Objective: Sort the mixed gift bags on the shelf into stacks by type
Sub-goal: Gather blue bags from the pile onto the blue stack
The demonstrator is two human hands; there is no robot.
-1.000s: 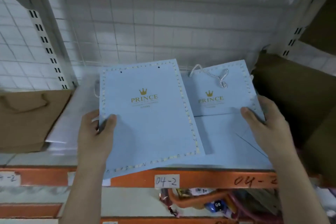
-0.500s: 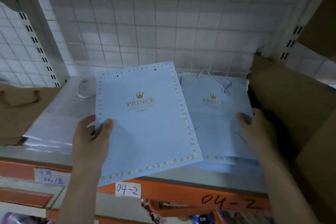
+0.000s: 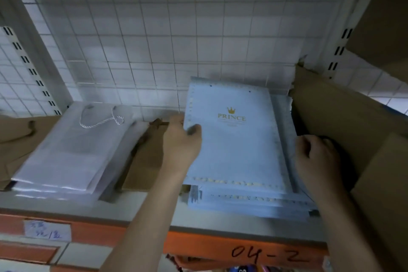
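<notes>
Moved: since the earlier frame the blue PRINCE bag (image 3: 231, 139) has gone rightward onto the blue stack (image 3: 254, 203).
Shelf edge: orange beam (image 3: 198, 247) marked 04-2.
Left hand (image 3: 181, 148): thumb and fingers pinch the top bag's left edge.
Right hand (image 3: 315, 159): fingers curled at the stack's right side; a grasp cannot be told.
White bags (image 3: 66, 150): stacked left, well apart.
Brown bag (image 3: 145, 161): between the stacks.
Cardboard box (image 3: 353, 121): just right.
Back: wire grid (image 3: 154, 40).

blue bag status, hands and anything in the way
Left hand pinches the top blue bag at its left edge, on the blue stack. Right hand curled at the stack's right edge. Cardboard box crowds the right.
</notes>
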